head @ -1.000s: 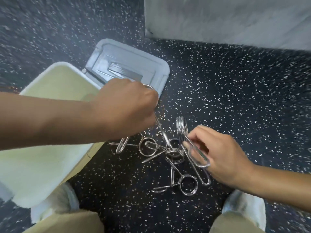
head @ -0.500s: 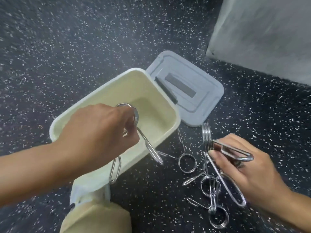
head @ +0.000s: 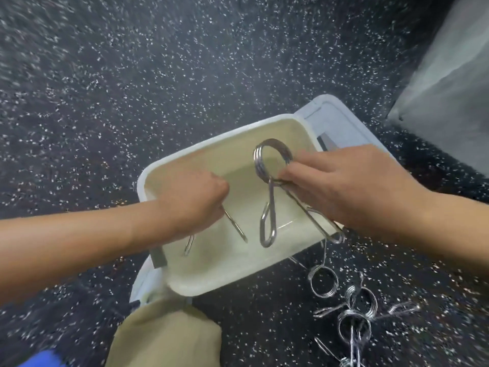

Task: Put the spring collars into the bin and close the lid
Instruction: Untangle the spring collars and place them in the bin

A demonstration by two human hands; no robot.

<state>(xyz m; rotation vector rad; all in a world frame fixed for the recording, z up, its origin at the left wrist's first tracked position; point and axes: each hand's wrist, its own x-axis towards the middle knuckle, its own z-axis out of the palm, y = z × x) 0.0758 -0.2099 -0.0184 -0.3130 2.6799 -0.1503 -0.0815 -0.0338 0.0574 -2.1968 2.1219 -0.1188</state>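
A cream bin [head: 185, 160] stands open on the dark speckled floor, its grey lid [head: 341, 120] lying back behind it. My left hand [head: 193, 205] is inside the bin, shut on a spring collar whose handles [head: 235, 226] stick out below my fist. My right hand [head: 341, 186] holds a second spring collar [head: 270, 165] over the bin's inside, coil up and handles hanging down. Several more spring collars [head: 352, 313] lie loose on the floor at the lower right.
A grey block or wall [head: 449, 102] rises at the upper right. My knee in tan cloth [head: 164, 337] is just below the bin, with a white shoe [head: 143, 282] under the bin's near corner.
Both hands moved over the bin. The left hand lowered its collar into the bin. The right hand lifted its collar from the floor pile to above the bin.
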